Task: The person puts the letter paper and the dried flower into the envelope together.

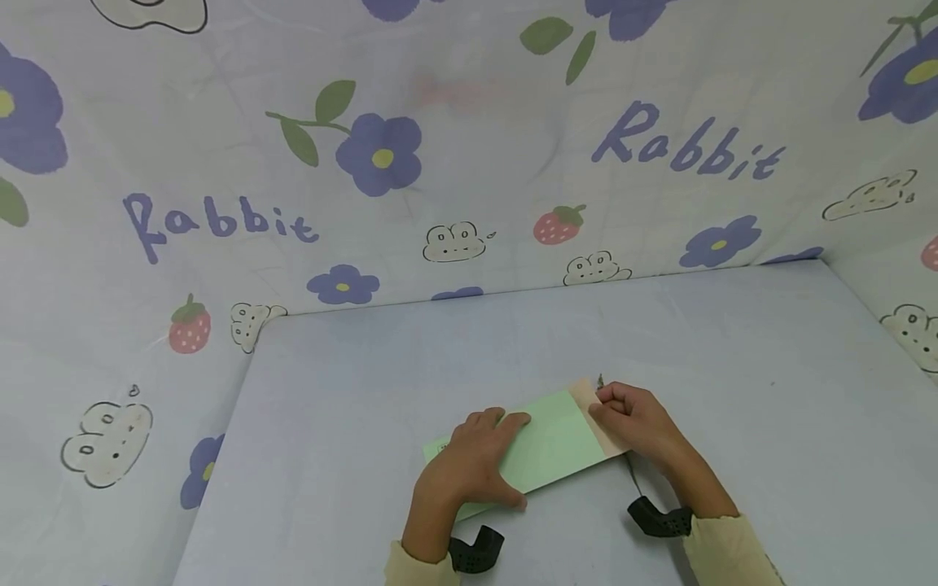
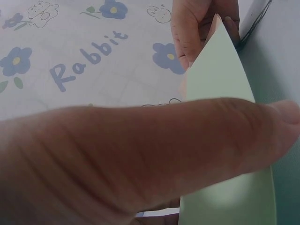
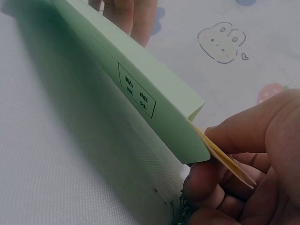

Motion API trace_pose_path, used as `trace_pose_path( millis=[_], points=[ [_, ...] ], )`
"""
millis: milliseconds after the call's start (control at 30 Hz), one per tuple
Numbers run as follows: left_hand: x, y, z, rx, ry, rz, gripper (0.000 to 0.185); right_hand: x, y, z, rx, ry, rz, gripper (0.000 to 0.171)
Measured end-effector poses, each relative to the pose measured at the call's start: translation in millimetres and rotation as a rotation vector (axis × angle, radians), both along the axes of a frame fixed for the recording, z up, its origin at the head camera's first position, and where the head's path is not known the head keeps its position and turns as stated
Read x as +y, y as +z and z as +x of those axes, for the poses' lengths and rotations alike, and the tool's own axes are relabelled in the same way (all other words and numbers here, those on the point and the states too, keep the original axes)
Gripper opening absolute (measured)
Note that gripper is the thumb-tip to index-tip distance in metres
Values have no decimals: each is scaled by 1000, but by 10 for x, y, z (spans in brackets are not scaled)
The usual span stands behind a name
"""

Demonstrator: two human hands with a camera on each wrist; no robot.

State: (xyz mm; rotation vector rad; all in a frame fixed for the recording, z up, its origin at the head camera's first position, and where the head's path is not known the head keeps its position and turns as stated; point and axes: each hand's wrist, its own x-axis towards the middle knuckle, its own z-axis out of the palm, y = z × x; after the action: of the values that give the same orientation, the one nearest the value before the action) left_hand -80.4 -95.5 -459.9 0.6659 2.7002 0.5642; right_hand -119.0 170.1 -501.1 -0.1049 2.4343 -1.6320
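Observation:
A pale green envelope (image 1: 545, 443) lies on the pale blue table (image 1: 366, 382), its tan flap (image 1: 595, 415) open at the right end. My left hand (image 1: 472, 464) rests on the envelope's left half, with the thumb along the near edge. At the flap end my right hand (image 1: 633, 423) pinches the tan flap (image 3: 225, 159) between thumb and curled fingers. The right wrist view shows the green envelope (image 3: 140, 93) raised off the table, with a small printed box on its face. My left thumb (image 2: 154, 150) fills the left wrist view, lying over the green envelope (image 2: 225, 93).
A cloth backdrop (image 1: 454, 146) printed with flowers, strawberries, rabbits and the word "Rabbit" stands behind and at both sides of the table. Black wrist mounts (image 1: 659, 519) sit at both cuffs. A thin dark cord (image 1: 632, 476) trails under my right wrist.

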Motion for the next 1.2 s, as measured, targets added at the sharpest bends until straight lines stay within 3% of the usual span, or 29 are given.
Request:
trace_pose_path(
  millis=[1200],
  points=[
    [11,-5,-12,-6,7,-20,99,-10,43,7,-2,16,4,20]
  ],
)
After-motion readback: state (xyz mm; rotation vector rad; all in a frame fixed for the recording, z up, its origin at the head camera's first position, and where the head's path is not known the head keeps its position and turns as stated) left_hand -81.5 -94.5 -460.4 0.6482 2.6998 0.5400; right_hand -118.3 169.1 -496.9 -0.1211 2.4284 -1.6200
